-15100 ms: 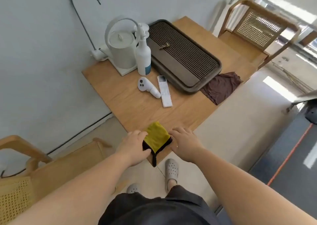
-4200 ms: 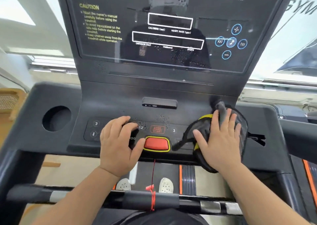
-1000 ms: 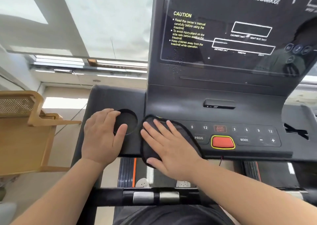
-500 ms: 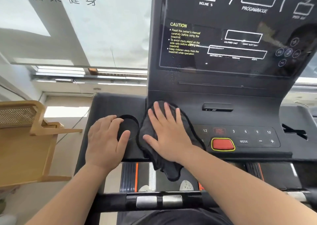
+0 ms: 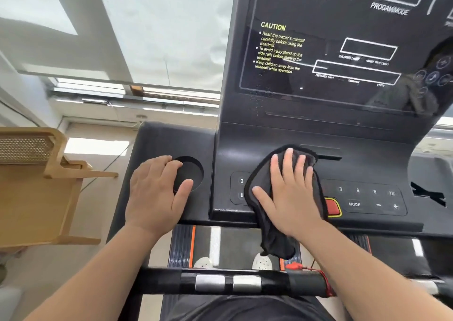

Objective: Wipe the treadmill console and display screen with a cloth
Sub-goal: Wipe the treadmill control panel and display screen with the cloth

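A black treadmill console (image 5: pixel 362 169) fills the right half of the view, with a glossy dark display screen (image 5: pixel 343 51) above it. My right hand (image 5: pixel 290 193) lies flat, fingers spread, pressing a dark grey cloth (image 5: pixel 259 181) onto the button panel left of the red stop button (image 5: pixel 331 206). The cloth's lower end hangs over the console's front edge. My left hand (image 5: pixel 157 193) rests palm down on the console's left wing, fingertips at the round cup holder (image 5: pixel 192 172), holding nothing.
A black handlebar (image 5: pixel 220 282) with two silver grip sensors crosses below my hands, a red safety cord (image 5: pixel 308 270) on it. Pale shoes show on the belt below. A wooden chair (image 5: pixel 36 183) stands at the left. Number, MODE and plus/minus buttons (image 5: pixel 367 198) lie right of the cloth.
My right hand has slid the cloth rightwards along the button panel, from beside the cup holder to the panel's middle, now covering part of the red stop button. My left hand has stayed put.
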{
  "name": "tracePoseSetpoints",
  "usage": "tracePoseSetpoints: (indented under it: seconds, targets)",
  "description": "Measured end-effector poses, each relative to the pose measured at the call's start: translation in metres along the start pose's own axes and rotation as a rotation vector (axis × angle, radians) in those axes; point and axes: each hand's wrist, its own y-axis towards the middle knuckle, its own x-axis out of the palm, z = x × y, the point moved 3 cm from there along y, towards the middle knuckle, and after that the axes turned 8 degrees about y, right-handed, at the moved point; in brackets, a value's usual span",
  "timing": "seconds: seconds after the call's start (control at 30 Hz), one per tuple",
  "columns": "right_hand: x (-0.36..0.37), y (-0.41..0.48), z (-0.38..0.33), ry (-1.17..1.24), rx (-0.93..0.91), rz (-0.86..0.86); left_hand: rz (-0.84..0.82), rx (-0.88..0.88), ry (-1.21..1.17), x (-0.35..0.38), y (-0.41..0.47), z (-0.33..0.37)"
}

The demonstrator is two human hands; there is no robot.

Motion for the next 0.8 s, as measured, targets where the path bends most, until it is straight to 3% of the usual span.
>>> tracePoseSetpoints:
  seconds: [0.07, 0.2, 0.37, 0.43, 0.6, 0.7, 0.8]
  targets:
    - [0.0, 0.009, -0.028, -0.006, -0.021, 0.008, 0.001, 0.004, 0.005, 0.0, -0.001, 0.0]
    - [0.007, 0.011, -0.078, -0.022, -0.309, 0.001, 0.004, -0.003, 0.015, 0.001, 0.0, 0.001]
    - [0.028, -0.027, -0.055, -0.158, -0.66, 0.004, 0.024, 0.013, 0.012, 0.002, -0.001, 0.0]
    - [0.03, -0.038, -0.022, -0.188, -0.613, 0.047, 0.021, 0.01, 0.004, 0.002, -0.001, -0.001]
    - [0.01, -0.037, 0.037, -0.002, -0.245, 0.117, 0.01, 0.011, 0.007, 0.002, 0.0, -0.002]
    - [0.004, -0.017, 0.014, 0.023, -0.093, 0.076, -0.001, 0.006, 0.014, 0.002, -0.001, -0.001]
    - [0.0, 0.008, -0.031, -0.037, -0.18, 0.028, -0.01, 0.006, 0.023, 0.002, -0.002, -0.002]
